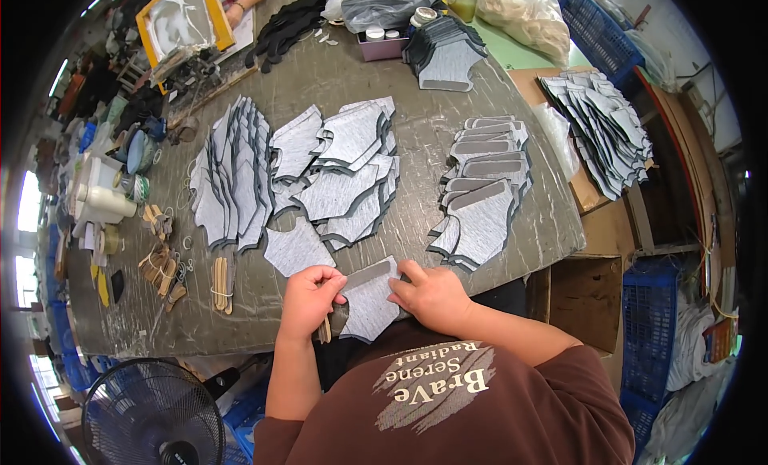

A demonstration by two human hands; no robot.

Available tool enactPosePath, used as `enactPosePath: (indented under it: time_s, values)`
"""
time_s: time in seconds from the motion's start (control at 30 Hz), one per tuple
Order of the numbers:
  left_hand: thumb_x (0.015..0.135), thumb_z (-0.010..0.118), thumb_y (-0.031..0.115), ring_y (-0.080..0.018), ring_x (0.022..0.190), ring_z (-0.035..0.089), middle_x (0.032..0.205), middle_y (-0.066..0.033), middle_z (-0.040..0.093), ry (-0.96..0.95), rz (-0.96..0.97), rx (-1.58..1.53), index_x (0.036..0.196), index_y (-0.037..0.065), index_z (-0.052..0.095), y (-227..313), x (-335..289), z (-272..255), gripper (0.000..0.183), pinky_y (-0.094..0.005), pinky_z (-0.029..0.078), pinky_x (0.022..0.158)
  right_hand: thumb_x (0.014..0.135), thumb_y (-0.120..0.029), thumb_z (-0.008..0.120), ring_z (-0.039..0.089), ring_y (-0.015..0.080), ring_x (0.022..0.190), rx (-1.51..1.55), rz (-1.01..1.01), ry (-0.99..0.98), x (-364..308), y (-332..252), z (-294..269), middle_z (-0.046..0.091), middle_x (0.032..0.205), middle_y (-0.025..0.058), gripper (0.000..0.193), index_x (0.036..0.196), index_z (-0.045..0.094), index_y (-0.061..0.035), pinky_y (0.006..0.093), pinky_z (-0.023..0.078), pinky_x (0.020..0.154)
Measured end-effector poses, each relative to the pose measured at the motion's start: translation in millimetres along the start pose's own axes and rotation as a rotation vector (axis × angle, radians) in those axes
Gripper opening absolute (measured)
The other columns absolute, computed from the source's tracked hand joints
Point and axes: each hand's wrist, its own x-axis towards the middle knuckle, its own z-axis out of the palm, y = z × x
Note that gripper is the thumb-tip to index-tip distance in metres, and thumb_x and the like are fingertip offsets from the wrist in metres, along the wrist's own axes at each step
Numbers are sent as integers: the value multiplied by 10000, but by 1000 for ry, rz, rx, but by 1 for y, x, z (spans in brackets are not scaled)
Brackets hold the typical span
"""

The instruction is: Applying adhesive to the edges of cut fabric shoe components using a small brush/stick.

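At the table's near edge I hold a grey heathered fabric piece (370,306) with a darker grey band along its top. My left hand (310,299) is closed with thumb and finger on its left edge. Tips of thin wooden sticks (324,330) poke out below that hand. My right hand (430,294) pinches the piece's upper right edge. Just beyond my left hand lies a single grey piece (294,247). On the right, a fanned row of banded pieces (484,205) overlaps. Stacked cut pieces (344,189) lie in the middle, beside a leaning row (232,177) at the left.
Tied bundles of wooden sticks (222,285) lie on the left of the table (416,157). Another banded stack (446,61) and a purple box (382,47) stand at the back. A person's hand (234,15) is beside a yellow frame (220,17). A black fan (154,417) stands lower left.
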Motion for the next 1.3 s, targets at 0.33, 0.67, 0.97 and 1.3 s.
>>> enactPosePath:
  time_s: [0.33, 0.67, 0.97, 1.3]
  values:
    - [915, 527, 68, -57, 480, 467, 630, 4, 480, -75, 263, -111, 842, 37, 509, 3, 1, 19, 81, -207, 377, 434, 775, -255, 649, 586, 182, 590, -9, -50, 19, 2, 0, 0, 509, 868, 61, 190, 783, 575, -80, 327, 460, 514]
    - [873, 556, 76, -212, 622, 525, 721, -107, 527, -16, 440, 247, 840, 1, 511, 9, 14, 33, 93, -326, 433, 585, 768, -260, 669, 580, 190, 584, 5, -29, -43, 1, 1, -1, 552, 898, 36, 201, 855, 614, -88, 327, 469, 511]
    - [908, 519, 90, -161, 500, 490, 679, -114, 594, -195, 338, 93, 839, 26, 498, 15, 30, 37, 96, -287, 408, 502, 759, -249, 651, 579, 177, 588, 8, -29, -6, 4, -3, -5, 503, 817, 38, 185, 749, 560, -88, 334, 459, 508]
    - [891, 576, 135, -31, 456, 439, 582, 2, 548, 17, 62, -8, 804, 40, 583, 10, 3, -7, 129, -191, 333, 415, 779, -233, 638, 580, 195, 591, 33, -37, -7, 1, 1, 0, 502, 822, 46, 163, 792, 566, -87, 346, 460, 518]
